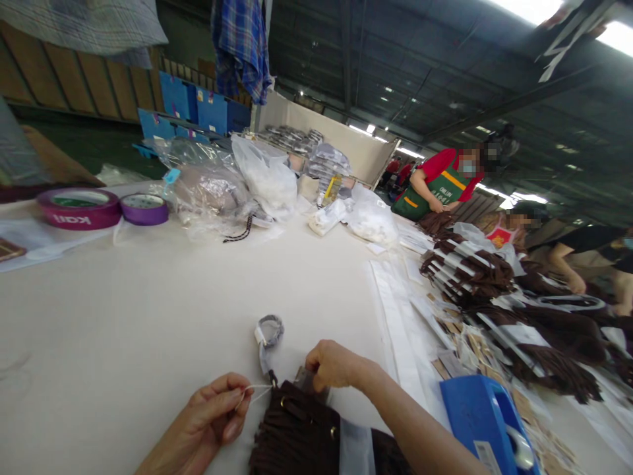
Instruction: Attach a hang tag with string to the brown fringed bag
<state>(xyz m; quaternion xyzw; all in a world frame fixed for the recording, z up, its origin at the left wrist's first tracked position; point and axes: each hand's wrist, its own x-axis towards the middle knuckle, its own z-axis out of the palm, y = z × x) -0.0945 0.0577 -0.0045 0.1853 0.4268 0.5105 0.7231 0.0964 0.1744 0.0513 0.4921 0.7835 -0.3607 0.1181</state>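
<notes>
White table (123, 316), left hand (208, 412) pinching string (257, 390)

Soft matt brown cloth on fringed bag (297, 439), poss. suede-like, small metal rings (284, 401) brass-tone w/ slight shine, thin white string (257, 390) matt, tabletop (148, 297) smooth matt white, tape dispenser (469, 406) glossy blue plastic, clear bags (208, 175) crinkled shiny film

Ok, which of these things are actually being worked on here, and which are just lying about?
In hand:
left hand pinching white string
right hand gripping brown fringed bag
grey strap loop

Lying about:
purple tape rolls
plastic bags
blue tape dispenser
pile of fringed bags
</notes>
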